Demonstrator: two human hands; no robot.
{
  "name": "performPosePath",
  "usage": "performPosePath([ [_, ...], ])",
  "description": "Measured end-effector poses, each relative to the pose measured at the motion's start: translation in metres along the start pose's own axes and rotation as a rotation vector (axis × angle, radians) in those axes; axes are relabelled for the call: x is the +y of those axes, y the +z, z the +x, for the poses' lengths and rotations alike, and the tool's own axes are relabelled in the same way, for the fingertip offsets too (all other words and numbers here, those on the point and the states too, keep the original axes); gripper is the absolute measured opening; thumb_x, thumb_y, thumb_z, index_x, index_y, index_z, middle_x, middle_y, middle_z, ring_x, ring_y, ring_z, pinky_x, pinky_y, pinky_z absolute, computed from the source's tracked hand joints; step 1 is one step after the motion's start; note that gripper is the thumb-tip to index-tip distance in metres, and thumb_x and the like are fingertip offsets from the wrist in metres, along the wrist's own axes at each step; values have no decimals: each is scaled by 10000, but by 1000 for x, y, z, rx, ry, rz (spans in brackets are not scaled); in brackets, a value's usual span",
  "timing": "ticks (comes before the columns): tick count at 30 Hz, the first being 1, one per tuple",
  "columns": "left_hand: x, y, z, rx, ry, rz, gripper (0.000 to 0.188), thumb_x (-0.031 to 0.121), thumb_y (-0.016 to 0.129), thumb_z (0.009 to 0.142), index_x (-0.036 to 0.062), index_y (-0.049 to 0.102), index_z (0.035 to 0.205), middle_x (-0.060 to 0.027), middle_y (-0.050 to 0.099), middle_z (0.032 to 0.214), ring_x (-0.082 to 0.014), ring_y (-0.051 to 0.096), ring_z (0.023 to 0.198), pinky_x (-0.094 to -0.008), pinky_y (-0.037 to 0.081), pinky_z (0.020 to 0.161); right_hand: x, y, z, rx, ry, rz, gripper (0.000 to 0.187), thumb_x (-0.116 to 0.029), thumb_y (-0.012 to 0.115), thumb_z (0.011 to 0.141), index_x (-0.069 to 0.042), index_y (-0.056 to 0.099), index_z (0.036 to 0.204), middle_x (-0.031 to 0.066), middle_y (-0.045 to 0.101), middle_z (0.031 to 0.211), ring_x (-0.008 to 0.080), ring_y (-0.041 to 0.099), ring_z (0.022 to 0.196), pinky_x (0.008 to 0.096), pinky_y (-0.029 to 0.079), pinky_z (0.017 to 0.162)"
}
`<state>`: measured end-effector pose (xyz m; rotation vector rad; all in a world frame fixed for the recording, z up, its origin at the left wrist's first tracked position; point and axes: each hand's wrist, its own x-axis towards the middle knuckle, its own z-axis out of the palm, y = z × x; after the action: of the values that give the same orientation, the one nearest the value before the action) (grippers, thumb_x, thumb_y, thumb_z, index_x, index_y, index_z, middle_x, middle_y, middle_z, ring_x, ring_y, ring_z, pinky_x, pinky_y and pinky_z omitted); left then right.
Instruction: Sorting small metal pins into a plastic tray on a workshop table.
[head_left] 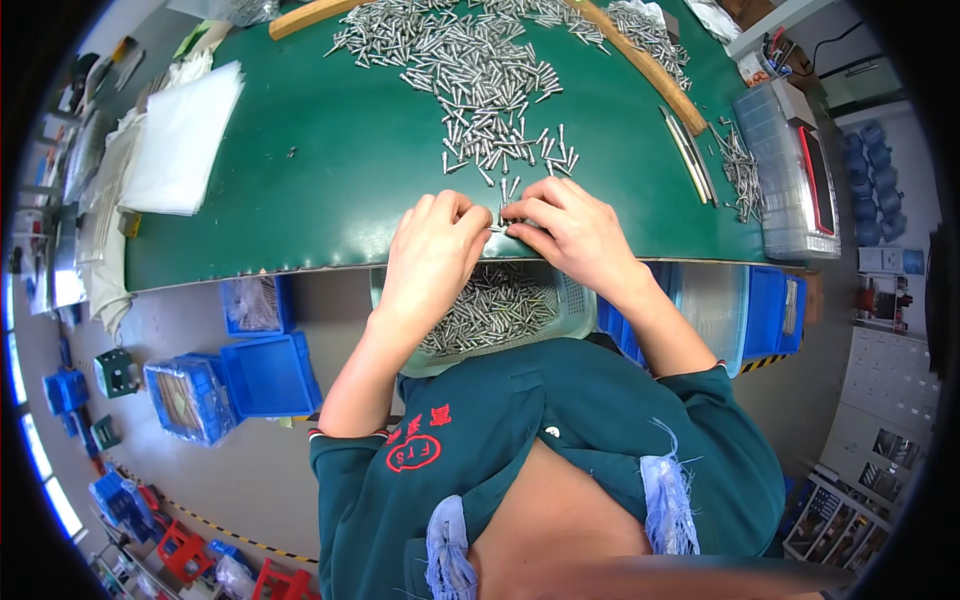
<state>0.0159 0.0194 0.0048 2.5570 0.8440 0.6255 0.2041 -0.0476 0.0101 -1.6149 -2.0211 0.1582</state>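
Note:
Small silvery metal pins (480, 75) lie heaped on the green tabletop (310, 150), and the heap narrows toward me. At the table's near edge my left hand (435, 245) has its fingers drawn together, with a bit of silver metal showing at the tips. My right hand (572, 230) faces it, thumb and forefinger pinched by a pin standing between the two hands. Which pin each hand grips is partly hidden by the fingers. Below the edge, a pale green plastic basket (582, 312) full of similar pins sits against my lap, under both hands.
Wooden strips (650, 70) border the heap. On the right lie slim rods (688, 155), a pile of longer metal pins (738, 172) and clear plastic boxes (775, 130). White sheets (185, 135) rest at the left. Blue bins (265, 370) stand on the floor.

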Motion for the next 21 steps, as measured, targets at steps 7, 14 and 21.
performPosePath([
  [7, 1, 1, 3, 79, -201, 140, 101, 116, 631, 820, 52, 562, 856, -106, 536, 863, -285, 557, 831, -411, 470, 726, 0, 4, -1, -8, -30, -14, 189, -189, 710, 762, -141, 647, 932, 0, 556, 865, 188, 577, 796, 332, 500, 655],
  [14, 13, 0, -5, 56, -133, -6, 116, 93, 641, 818, 50, 586, 912, -107, 564, 880, -285, 572, 813, -397, 471, 713, -3, 5, -2, 14, 37, 53, 280, -243, 726, 753, -132, 631, 991, 11, 553, 867, 203, 575, 797, 335, 497, 666],
  [21, 4, 9, -9, 100, -100, -75, 181, 49, 635, 802, 43, 552, 963, -99, 574, 879, -285, 568, 805, -393, 455, 732, -4, 14, 4, 47, -39, -15, 264, -275, 731, 744, -135, 648, 952, 12, 556, 896, 191, 571, 815, 324, 482, 665],
])
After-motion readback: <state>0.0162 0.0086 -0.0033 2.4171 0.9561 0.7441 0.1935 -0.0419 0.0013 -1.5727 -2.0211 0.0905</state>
